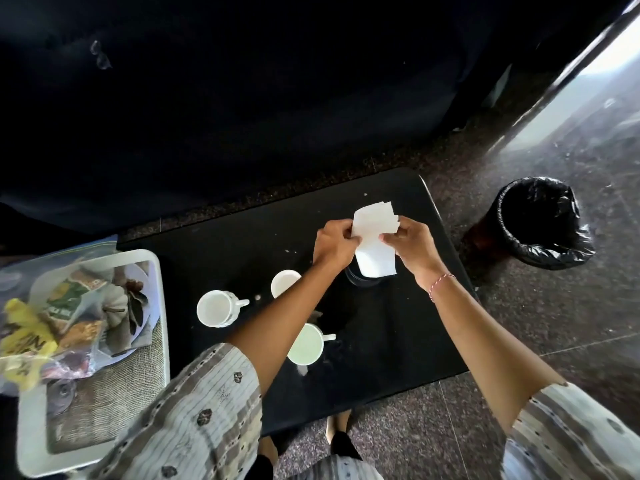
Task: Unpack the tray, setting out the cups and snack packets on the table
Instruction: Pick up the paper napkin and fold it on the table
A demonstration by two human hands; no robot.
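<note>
Both hands are up over the far-right part of the black table (398,323), each pinching one side of a white paper napkin (374,242) – left hand (337,242) on its left edge, right hand (410,242) on its right, fingers curled onto the paper. The napkin hangs just above a dark round holder or cup (360,280); can't tell which.

Three white cups are already out on the table: one far (284,283), one left w/ handle pointing right (217,308), one near (306,344), partly under the left forearm.

What's left lies to the left – the white tray (157,271) beside the table's left end, w/ snack packets (65,306) heaped at its far end under a clear bag. My read: the left hand is nearer, and the reach runs leftward and toward the near side.

Writing: a yellow packet (26,337) shows big dark letters, approx. "NI" – too blurred to read; green one illegible.
</note>
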